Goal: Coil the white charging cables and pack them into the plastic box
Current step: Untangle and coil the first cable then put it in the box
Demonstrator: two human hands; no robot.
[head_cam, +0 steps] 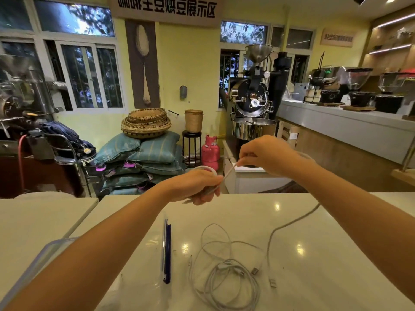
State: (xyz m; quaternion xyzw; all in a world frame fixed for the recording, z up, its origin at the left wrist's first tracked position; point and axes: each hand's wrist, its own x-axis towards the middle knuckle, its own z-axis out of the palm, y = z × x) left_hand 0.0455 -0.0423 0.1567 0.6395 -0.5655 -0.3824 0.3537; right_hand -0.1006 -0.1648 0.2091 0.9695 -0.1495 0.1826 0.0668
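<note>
The plastic box [45, 254] is showing only as a clear, blue-rimmed corner at the lower left, the left forearm crossing over most of it and the frame edge cutting off the rest. A clear lid [166, 250] with a dark blue edge is standing on its side beside it, hard to read through the glare on the white counter [314, 277]. The left hand [197, 186] is curling its grip around a small white loop of cable [207, 169], the fingers hiding most of the coil. The right hand [267, 153] is pinching the same cable between fingertips, raised above the counter, a taut white stretch running between the two hands. The cable's far length is trailing behind the right arm and down onto the counter, ending in a plug [272, 283] near the front. A loose tangle of white cables [226, 274] is lying on the counter between the forearms, its strands overlapping so that I cannot tell how many there are.
</note>
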